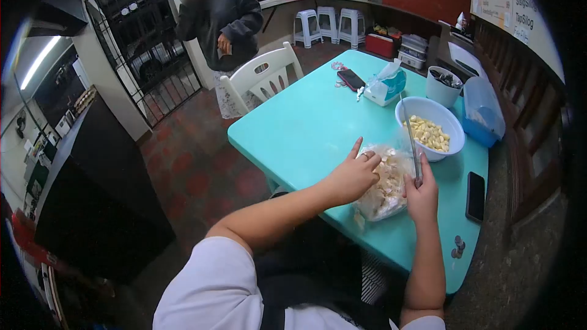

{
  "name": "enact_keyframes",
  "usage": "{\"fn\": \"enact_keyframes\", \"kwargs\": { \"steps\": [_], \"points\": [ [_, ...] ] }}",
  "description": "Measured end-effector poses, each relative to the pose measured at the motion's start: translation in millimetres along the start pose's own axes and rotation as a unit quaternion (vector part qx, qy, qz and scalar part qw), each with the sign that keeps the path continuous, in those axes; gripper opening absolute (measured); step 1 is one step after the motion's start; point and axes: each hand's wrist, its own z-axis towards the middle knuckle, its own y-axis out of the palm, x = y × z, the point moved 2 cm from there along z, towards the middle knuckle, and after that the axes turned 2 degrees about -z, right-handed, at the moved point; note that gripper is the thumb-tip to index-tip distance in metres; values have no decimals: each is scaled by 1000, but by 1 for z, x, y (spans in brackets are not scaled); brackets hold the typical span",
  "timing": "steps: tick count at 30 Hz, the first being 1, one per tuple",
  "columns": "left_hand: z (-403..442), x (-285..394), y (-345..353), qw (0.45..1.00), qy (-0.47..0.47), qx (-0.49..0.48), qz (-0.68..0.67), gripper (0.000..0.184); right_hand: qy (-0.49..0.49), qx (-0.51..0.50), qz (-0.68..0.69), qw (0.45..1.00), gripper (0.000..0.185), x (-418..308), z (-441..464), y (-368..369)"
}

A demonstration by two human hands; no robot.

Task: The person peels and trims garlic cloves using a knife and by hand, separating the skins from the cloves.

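Note:
My right hand (422, 192) is closed round the handle of a knife (409, 131), its blade pointing up and away beside a white bowl (454, 130) of peeled garlic cloves (430, 133). At the near edge of the turquoise table (293, 125) lies a clear plastic bag (388, 198) with pale garlic pieces and skins. My left hand (356, 174) is over the bag's left side, index finger stretched out and the other fingers bent towards the contents. Whether those fingers pinch anything is hidden.
Behind the bowl stand a tissue pack (386, 85), a utensil tub (443, 87) and a blue box (482, 110). Phones lie at the far side (351, 80) and right edge (475, 197), coins (458, 247) nearer. A person (223, 30) stands beyond a white chair (263, 79).

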Motion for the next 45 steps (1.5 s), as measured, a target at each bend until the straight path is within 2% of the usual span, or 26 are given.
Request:
{"fn": "enact_keyframes", "kwargs": {
  "steps": [1, 4, 8, 11, 14, 15, 18, 19, 20, 22, 24, 27, 29, 31, 33, 35, 36, 37, 39, 41, 44, 45],
  "points": [
    [-1, -3, 2, 999, 19, 31, 12, 20, -7, 1, -41, 999, 66, -1, 0, -1],
    [-6, -17, -3, 994, 78, 77, 24, 20, -37, 8, -139, 990, 67, -2, 1, -7],
    [-5, -37, -27, 993, 85, 77, 5, 19, -70, 28, -186, 980, 65, 0, 1, -5],
    [-4, -52, -46, 991, 45, 120, 23, 22, -49, 15, -202, 978, 64, -6, -1, -8],
    [-5, -45, -60, 990, -56, 96, -89, 27, -41, 8, -196, 980, 65, -10, -1, -10],
    [-6, -37, -59, 979, -46, 157, -118, 30, -43, 8, -190, 981, 65, -9, 0, -11],
    [-9, 25, -82, 918, -3, 234, -320, 30, -52, 6, -131, 990, 66, 9, 6, -8],
    [-16, 60, -101, 894, 32, 249, -372, 28, -82, 7, -99, 992, 69, 13, 9, -5],
    [-23, 92, -121, 864, 65, 262, -426, 26, -78, 6, -123, 989, 70, 12, 11, -7],
    [-38, 126, -143, 889, 209, 182, -365, 23, -56, -4, -176, 983, 72, 11, 8, -6],
    [-39, 148, -150, 889, 296, 176, -303, 22, -19, -16, -152, 988, 74, 15, 7, -3],
    [-34, 165, -152, 880, 359, 205, -235, 21, -30, -10, -154, 988, 74, 25, 12, 3],
    [-32, 166, -152, 872, 376, 234, -210, 21, -46, -8, -145, 988, 73, 29, 12, 3],
    [-28, 164, -151, 866, 379, 256, -204, 22, -22, -17, -135, 990, 74, 30, 14, 3],
    [-23, 157, -138, 864, 372, 239, -239, 24, -19, -34, -73, 997, 75, 40, 16, 6],
    [-12, 148, -102, 849, 345, 131, -377, 22, 0, -53, 23, 998, 75, 43, 15, 8],
    [-11, 134, -83, 870, 289, 83, -391, 19, 5, -55, 71, 996, 74, 41, 17, 7],
    [-8, 126, -59, 860, 203, 82, -462, 21, 2, -60, 99, 993, 74, 39, 17, 5],
    [3, 108, -15, 839, 87, 81, -530, 13, 6, -61, 132, 989, 74, 37, 21, 1],
    [17, 88, 9, 795, -21, 36, -605, 11, 48, -75, 158, 983, 74, 35, 22, -3],
    [38, 49, 27, 692, -77, 30, -717, 13, 28, -31, 228, 973, 73, 36, 25, -4],
    [42, 37, 29, 666, -83, 16, -741, 13, 36, -23, 161, 986, 72, 32, 24, -8]
  ]
}}
